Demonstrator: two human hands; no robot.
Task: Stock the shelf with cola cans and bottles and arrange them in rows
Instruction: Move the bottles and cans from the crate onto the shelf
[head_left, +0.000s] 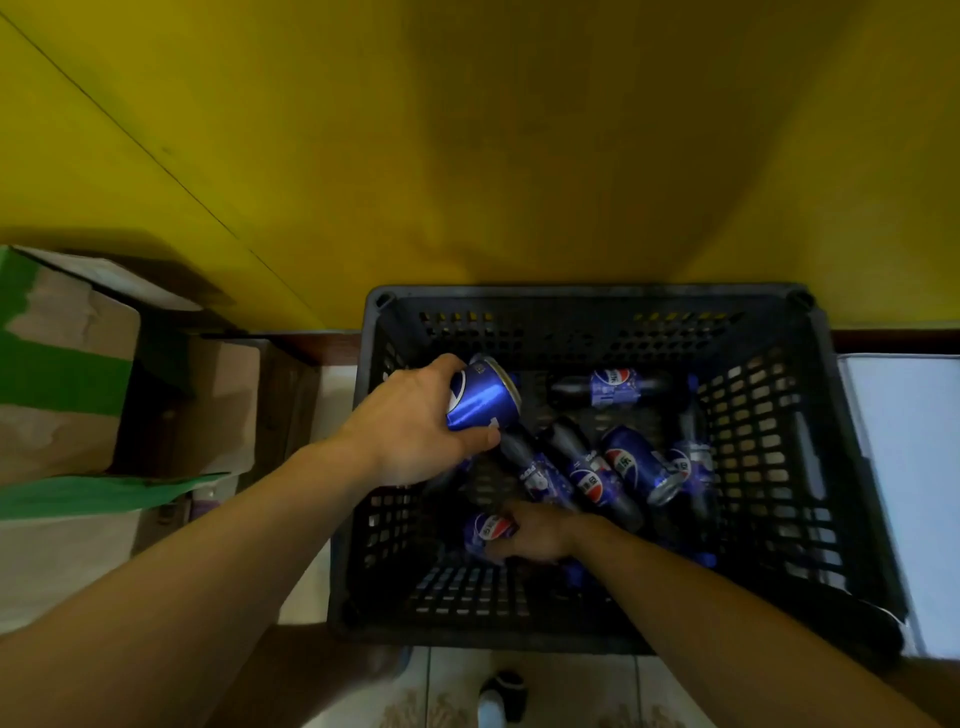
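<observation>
A black slatted plastic crate (769, 395) stands on the floor below me, holding several blue cola cans and small dark cola bottles lying loose. My left hand (410, 421) is shut on a blue cola can (483, 395), held on its side above the crate's left part. Deep in the crate near its front, my right hand (535, 535) has its fingers wrapped around another blue can (488, 530). A further can (639, 462) and bottles (613, 387) lie toward the crate's middle and back.
A yellow panel (467, 156) rises right behind the crate. An open cardboard box with green tape (67, 374) sits on the left. A white surface (909, 467) borders the crate on the right. My shoe (501, 696) shows on the tiled floor below.
</observation>
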